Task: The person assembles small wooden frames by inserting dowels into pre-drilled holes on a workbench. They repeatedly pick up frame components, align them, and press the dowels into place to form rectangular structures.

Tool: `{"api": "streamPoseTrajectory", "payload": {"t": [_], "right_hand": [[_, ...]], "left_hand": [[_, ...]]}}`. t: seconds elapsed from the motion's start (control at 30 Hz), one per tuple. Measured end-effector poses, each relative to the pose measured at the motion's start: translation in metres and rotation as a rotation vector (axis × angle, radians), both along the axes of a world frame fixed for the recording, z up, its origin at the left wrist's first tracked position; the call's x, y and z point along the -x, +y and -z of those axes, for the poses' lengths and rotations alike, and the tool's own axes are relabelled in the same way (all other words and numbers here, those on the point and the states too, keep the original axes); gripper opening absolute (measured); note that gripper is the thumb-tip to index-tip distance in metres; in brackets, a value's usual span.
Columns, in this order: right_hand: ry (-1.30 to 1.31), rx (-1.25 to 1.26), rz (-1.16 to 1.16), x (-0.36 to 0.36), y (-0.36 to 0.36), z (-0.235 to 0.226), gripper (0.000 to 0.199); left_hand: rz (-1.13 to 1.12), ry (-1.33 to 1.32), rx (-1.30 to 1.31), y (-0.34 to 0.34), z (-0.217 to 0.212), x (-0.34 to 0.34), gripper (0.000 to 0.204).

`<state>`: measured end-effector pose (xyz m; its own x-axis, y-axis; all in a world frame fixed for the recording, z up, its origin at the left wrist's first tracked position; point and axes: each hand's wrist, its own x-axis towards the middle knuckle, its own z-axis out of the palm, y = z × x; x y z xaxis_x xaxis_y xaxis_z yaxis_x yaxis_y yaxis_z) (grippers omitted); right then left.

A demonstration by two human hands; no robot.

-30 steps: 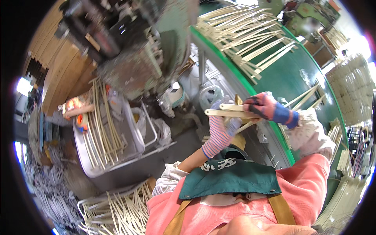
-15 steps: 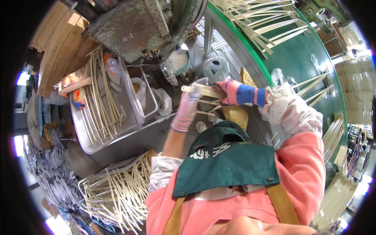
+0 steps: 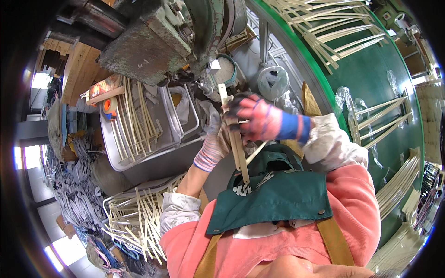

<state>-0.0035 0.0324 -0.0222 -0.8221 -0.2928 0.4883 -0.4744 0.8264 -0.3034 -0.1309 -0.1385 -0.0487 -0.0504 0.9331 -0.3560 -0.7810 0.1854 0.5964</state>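
A bundle of pale flat slats [image 3: 237, 153] with holes near the ends stands lengthwise before my chest, one tip against the green apron [image 3: 278, 197]. My left hand [image 3: 214, 139], in a pink and grey striped glove, grips it from the left; its fingers are partly hidden behind the slats. From the right, my right hand [image 3: 262, 118], in a pink and blue glove with dark fingertips, curls its fingers around the upper half. A thin pale stick [image 3: 256, 153] slants out below that hand. Just beyond the slats' far end is a worn green machine [image 3: 148, 51].
To the left, a white tray [image 3: 113, 160] holds long strips and a tape roll [image 3: 110, 105]. Below it, a rack [image 3: 134, 222] is heaped with pale strips. Strip bundles lie on the green table [image 3: 333, 88] at right. A bag-lined bin [image 3: 272, 83] and a bucket [image 3: 226, 69] stand beyond my hands.
The slats have swung from lying crosswise to pointing lengthwise toward my chest. My right hand has shifted left over them, and my left hand has moved slightly nearer to me. The view has shifted a little.
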Motion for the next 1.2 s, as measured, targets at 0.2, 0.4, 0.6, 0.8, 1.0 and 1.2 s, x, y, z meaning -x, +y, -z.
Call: {"api": "streamPoseTrajectory", "payload": {"t": [0.2, 0.4, 0.6, 0.8, 1.0, 1.2], "right_hand": [[-0.105, 0.970, 0.915, -0.055, 0.083, 0.164, 0.021], [-1.150, 1.008, 1.224, -0.018, 0.018, 0.418, 0.049], [-1.038, 0.821, 1.172, 0.018, -0.053, 0.446, 0.046], [-0.617, 0.573, 1.371, -0.067, 0.075, 0.445, 0.043], [-0.014, 0.582, 1.486, -0.262, 0.300, 0.410, 0.038], [0.640, 1.938, 0.425, -0.460, 0.492, 0.189, 0.022]], "left_hand": [[-0.115, 0.010, -0.076, -0.056, -0.065, 0.004, 0.024], [-0.122, 0.008, -0.203, -0.109, -0.150, -0.017, 0.022], [-0.227, 0.066, -0.303, -0.130, -0.181, -0.028, 0.022], [-0.564, 0.378, 0.254, -0.184, -0.179, -0.005, 0.045], [-0.620, 0.200, 0.225, -0.216, -0.098, 0.045, 0.049], [-0.700, 0.132, 0.168, -0.177, -0.012, 0.047, 0.034]]}}
